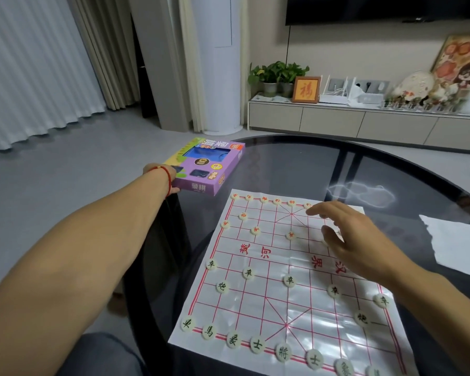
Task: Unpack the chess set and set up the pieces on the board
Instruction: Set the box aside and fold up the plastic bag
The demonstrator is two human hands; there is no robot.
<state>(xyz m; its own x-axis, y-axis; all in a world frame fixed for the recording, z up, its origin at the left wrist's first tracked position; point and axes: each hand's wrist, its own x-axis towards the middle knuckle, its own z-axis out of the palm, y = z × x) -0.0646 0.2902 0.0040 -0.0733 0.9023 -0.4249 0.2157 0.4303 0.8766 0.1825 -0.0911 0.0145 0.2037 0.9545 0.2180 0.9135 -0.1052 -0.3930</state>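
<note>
head view: five black soldiers (289, 280), one box (206, 169).

A round, dark glass surface (296, 158) is carrying everything. A plastic board sheet (296, 302) is lying flat across its near side, a purple box (201, 183) is sitting at the far left edge, and white paper (456, 245) is lying to the right.

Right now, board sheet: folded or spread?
Spread. The board sheet lies flat on the glass table, whole grid visible, pieces on it.
</note>
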